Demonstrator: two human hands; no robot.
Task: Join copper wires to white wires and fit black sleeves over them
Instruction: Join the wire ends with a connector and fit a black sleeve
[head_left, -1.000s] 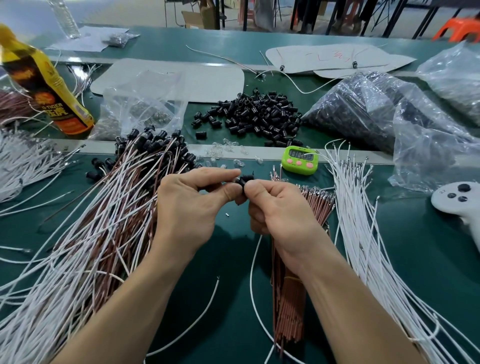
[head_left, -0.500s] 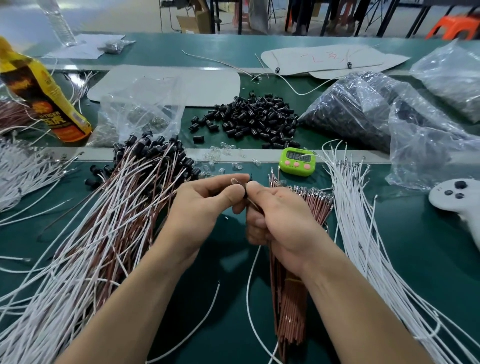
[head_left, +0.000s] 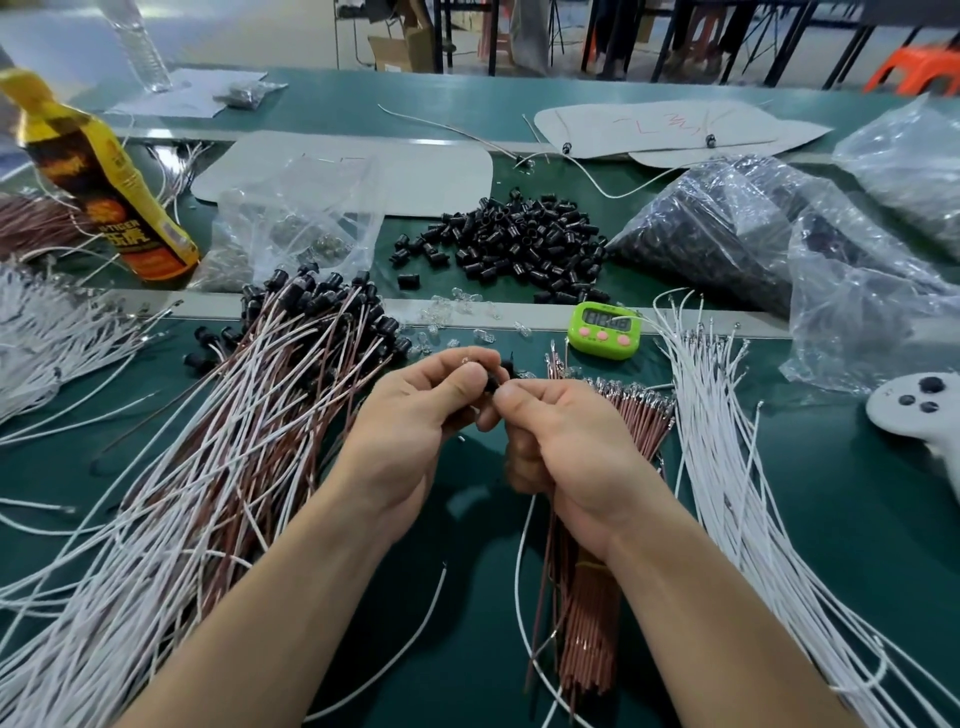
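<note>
My left hand (head_left: 415, 421) and my right hand (head_left: 566, 447) meet over the green table, fingertips together. Between them sits a small black sleeve (head_left: 496, 376), pinched by my left thumb and fingers. My right hand pinches a white wire (head_left: 519, 561) and a copper wire that hang down below it. A bundle of copper wires (head_left: 597, 613) lies under my right wrist. Loose white wires (head_left: 727, 467) fan out to the right. A heap of joined wires with black sleeves (head_left: 234, 415) lies to the left. Spare black sleeves (head_left: 519, 244) are piled further back.
A green timer (head_left: 602, 330) stands just beyond my hands. A yellow bottle (head_left: 104, 182) stands at the far left. Clear plastic bags (head_left: 753, 244) fill the right rear, another bag (head_left: 296, 223) the left rear. A white game controller (head_left: 924, 410) lies at the right edge.
My hands stay together at the same spot. The black sleeve, hidden behind my fingertips half a second ago, shows again between thumb and fingers.
</note>
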